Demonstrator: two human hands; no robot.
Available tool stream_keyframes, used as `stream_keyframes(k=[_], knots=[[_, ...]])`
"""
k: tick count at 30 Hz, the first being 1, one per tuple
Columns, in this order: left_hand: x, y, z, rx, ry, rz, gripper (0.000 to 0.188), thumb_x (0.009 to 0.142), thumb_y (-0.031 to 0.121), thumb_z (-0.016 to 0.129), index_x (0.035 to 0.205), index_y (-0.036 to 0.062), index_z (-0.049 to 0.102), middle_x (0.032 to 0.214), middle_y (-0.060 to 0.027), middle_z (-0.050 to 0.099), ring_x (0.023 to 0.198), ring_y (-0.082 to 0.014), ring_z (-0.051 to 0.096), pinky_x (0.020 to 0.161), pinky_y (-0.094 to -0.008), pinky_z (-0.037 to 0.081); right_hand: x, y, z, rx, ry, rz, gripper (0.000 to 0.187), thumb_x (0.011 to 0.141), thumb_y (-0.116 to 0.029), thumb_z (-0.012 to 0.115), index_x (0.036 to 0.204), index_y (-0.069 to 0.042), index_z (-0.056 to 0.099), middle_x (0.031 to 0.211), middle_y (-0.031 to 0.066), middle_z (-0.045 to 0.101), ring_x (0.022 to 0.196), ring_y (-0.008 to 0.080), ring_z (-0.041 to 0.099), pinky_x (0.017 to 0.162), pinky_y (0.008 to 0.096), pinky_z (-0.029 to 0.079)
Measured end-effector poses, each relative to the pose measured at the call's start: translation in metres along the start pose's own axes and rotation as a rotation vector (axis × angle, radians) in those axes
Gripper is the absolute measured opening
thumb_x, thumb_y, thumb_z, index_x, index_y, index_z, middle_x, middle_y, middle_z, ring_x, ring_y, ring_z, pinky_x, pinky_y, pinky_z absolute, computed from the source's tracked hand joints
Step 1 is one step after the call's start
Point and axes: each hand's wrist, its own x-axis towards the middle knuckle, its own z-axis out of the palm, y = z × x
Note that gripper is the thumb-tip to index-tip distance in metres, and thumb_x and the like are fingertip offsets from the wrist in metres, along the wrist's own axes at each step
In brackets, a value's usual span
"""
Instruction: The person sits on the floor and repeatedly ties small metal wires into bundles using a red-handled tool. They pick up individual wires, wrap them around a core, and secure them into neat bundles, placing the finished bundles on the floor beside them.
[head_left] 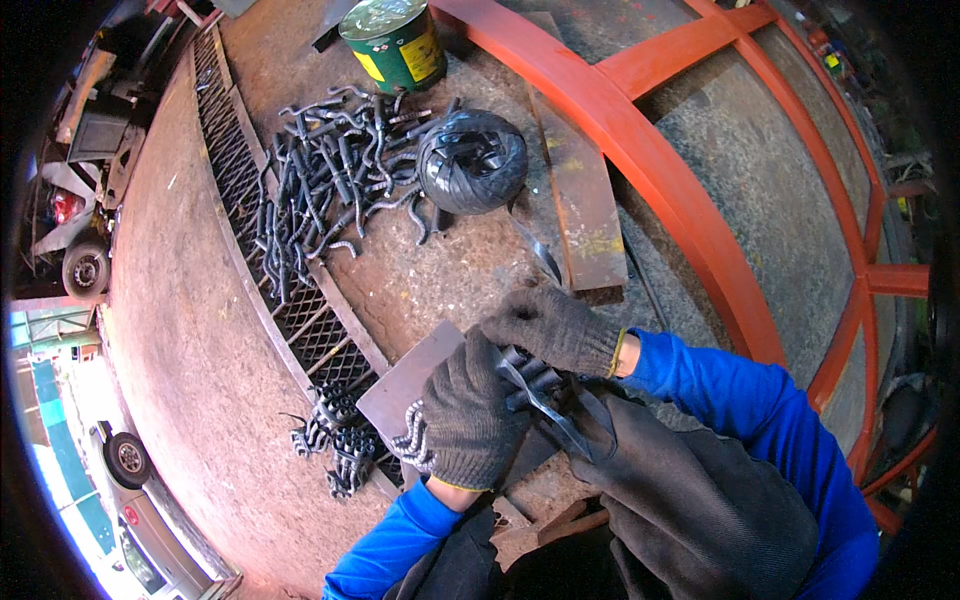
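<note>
Gripping a bundle of wavy-ended metal rods (pixel 541 380) at the clock's centre, the left gloved hand (pixel 472 415) closes round it; the right gloved hand (pixel 553 326) curls its fingers alongside, their exact pinch hidden. Sound technique, arguably, levels the rod ends and keeps the black plastic strap (pixel 562 424) flat and taut. Strap roll (pixel 490 186) lies at 12 o'clock, loose rods (pixel 340 180) at 10, green can (pixel 421 58) at 11, smaller rod bundles (pixel 350 455) at 9; the orange-red steel frame (pixel 690 215) at 2 may hamper rightward pulls.

Green can (pixel 392 50), red frame (pixel 698 220), silver vehicle (pixel 163 532)
</note>
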Motion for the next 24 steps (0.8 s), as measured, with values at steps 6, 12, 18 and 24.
stream_keyframes(k=[6, 12, 18, 24], knots=[[0.002, 0.005, 0.001, 0.001, 0.042, 0.023, 0.078, 0.067, 0.033, 0.077, 0.129, -0.003, 0.044, 0.111, -0.0222, 0.056, 0.098, -0.0401, 0.056, 0.082, -0.0497, 0.044, -0.008, -0.007, 0.001, 0.035, 0.004, 0.011, 0.021, 0.093, -0.021, 0.06, 0.1, -0.003, 0.067, 0.093, 0.0088, 0.064, 0.087, 0.0193, 0.061, 0.079, 0.0323, 0.047], [-0.001, 0.009, 0.009, 0.017, 0.059, 0.03, 0.073, 0.07, 0.03, 0.073, 0.128, -0.0036, 0.044, 0.106, -0.0212, 0.057, 0.092, -0.0391, 0.056, 0.079, -0.0498, 0.043, -0.012, 0.005, 0.012, 0.137, 0.099, -0.051, 0.022, 0.093, -0.021, 0.058, 0.103, -0.003, 0.066, 0.095, 0.0119, 0.065, 0.09, 0.0231, 0.063, 0.082, 0.0346, 0.049], [0.001, 0.012, 0.007, -0.011, 0.056, 0.012, 0.081, 0.069, 0.029, 0.074, 0.134, -0.0048, 0.04, 0.109, -0.0225, 0.057, 0.095, -0.04, 0.055, 0.081, -0.0497, 0.044, -0.01, 0.03, 0.014, -0.508, 0.193, -0.501, 0.027, 0.093, -0.013, 0.05, 0.115, -0.002, 0.06, 0.107, 0.0156, 0.062, 0.103, 0.0318, 0.06, 0.089, 0.0392, 0.048], [0.003, 0.016, 0.001, -0.069, 0.0, -0.037, 0.094, 0.06, 0.033, 0.082, 0.136, -0.0027, 0.039, 0.111, -0.0228, 0.057, 0.099, -0.0404, 0.056, 0.082, -0.0495, 0.044, -0.024, 0.026, 0.011, 0.031, 0.017, -0.139, 0.037, 0.099, -0.015, 0.044, 0.132, -0.001, 0.052, 0.132, 0.0166, 0.055, 0.122, 0.0277, 0.054, 0.1, 0.0382, 0.043]])
